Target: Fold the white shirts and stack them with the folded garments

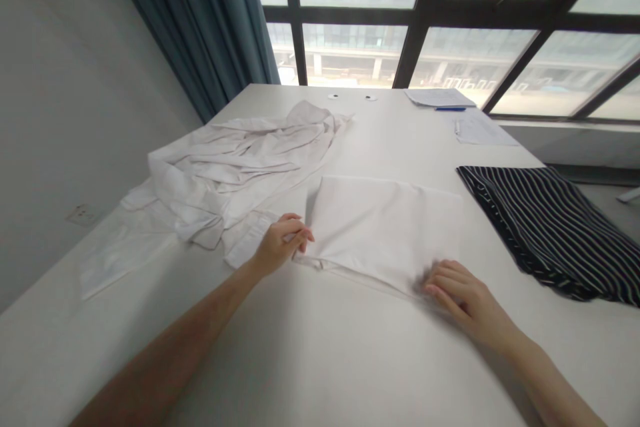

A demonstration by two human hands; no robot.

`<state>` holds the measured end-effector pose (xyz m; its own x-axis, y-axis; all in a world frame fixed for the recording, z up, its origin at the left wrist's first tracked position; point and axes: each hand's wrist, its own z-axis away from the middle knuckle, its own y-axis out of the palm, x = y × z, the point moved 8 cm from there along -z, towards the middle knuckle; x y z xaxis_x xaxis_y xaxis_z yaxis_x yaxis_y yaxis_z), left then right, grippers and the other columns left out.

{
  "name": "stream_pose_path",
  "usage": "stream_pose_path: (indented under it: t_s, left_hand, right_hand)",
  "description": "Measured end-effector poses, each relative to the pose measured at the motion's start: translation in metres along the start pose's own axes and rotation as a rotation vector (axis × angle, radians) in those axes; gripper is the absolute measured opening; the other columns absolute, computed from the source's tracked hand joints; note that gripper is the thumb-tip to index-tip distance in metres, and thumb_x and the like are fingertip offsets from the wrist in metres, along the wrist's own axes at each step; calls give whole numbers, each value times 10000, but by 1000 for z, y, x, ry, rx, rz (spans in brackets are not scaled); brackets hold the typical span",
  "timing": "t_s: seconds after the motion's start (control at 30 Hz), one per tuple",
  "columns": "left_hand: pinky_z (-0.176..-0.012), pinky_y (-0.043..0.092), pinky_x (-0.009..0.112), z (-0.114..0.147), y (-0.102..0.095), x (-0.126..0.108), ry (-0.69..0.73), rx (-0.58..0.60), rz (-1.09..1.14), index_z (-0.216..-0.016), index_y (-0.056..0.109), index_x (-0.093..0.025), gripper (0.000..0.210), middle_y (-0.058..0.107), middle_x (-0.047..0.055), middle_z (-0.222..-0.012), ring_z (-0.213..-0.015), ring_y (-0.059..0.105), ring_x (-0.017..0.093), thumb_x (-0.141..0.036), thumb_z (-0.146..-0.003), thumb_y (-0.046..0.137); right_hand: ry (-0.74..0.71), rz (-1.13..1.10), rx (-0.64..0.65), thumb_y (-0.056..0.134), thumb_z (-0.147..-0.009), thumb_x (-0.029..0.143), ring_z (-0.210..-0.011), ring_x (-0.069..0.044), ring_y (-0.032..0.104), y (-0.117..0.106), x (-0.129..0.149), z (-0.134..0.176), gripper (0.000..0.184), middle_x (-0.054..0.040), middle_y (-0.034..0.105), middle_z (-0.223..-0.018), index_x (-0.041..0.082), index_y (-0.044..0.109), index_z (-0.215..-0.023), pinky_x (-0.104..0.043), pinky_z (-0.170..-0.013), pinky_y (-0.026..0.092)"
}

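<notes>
A white garment [380, 223], folded into a rough rectangle, lies before me on the white table [350, 360]; its exact kind I cannot make out. At its near left corner, my left hand [283, 240] is closed in a pinch on the edge. My right hand [463, 293] has its fingers curled together over the near right corner, gripping the fabric there. Layered edges show along the near side between the two hands. Just beyond my left hand spreads a heap of crumpled white fabric [250, 153], part of it reaching close to the folded garment.
To the right lies a black and white striped garment [560, 227] at the table's edge. Papers [440, 97] and a blue pen [450, 109] are at the far right. A clear plastic bag [120, 260] rests at the left. Behind are windows and a blue curtain [210, 20].
</notes>
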<state>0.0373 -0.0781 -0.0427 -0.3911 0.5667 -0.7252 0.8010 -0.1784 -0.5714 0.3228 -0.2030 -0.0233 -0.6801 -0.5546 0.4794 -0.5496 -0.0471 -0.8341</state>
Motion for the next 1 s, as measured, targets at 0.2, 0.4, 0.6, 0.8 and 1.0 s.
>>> stream_pose_path:
  t_s: [0.2,0.4,0.6,0.8,1.0]
  left_hand:
    - [-839,501,308,-2,-3,25,-278,-108,41,-1212,550,-184,432,681,60,-1066,-888,640,175,-378,-831,609]
    - [-904,483,324,-1,5,27,-273,16,-15,-1259,499,-193,481,685,12,-914,-892,656,177,-292,-803,616]
    - [-946,472,363,5,21,13,-178,189,-70,-1238,515,-169,552,716,21,-857,-938,661,225,-300,-733,693]
    - [-932,478,337,2,26,8,-189,202,-75,-1078,607,-191,356,714,7,-798,-931,663,225,-353,-768,673]
    - [-963,457,333,1,22,8,-162,181,-86,-903,642,-191,179,688,22,-794,-980,635,222,-308,-768,634]
  right_hand:
    - [26,70,-158,521,-931,159,-969,-203,595,-9,-3,3,159,-59,661,-984,236,604,-1044,-334,-823,499]
    - [-16,181,9,557,-918,198,-1093,-224,586,19,0,-1,221,-84,636,-1162,260,621,-1120,-389,-913,481]
    - [82,307,-30,523,-915,191,-1060,-239,602,1,-31,9,136,-69,664,-1103,248,642,-945,-400,-849,457]
    - [27,312,-118,501,-928,163,-971,-225,611,2,-8,4,158,-89,671,-1032,208,628,-1011,-394,-835,452]
    - [-155,79,67,480,-923,122,-1043,-205,602,39,35,-7,282,-101,656,-1097,199,619,-1157,-365,-913,504]
